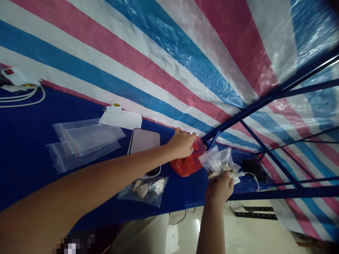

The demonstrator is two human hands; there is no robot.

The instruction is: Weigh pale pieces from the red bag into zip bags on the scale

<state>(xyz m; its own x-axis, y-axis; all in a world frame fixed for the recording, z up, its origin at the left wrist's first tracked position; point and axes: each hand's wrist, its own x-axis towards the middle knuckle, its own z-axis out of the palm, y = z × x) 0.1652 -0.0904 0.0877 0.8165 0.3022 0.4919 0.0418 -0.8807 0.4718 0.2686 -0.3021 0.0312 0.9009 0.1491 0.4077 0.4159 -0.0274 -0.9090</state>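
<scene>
At the left of the frame, flat empty bags (87,139) lie on the blue surface (185,192). In the lower centre, a clear bag of pale pieces (147,190) lies there too. At the centre, your left hand (182,143) is at the red plastic bag (186,165), fingers bent over its upper edge; I cannot tell whether they grip it. Right of centre, your right hand (219,187) has its fingers closed around the lower part of a filled clear bag (218,160), whose top rises above them.
</scene>
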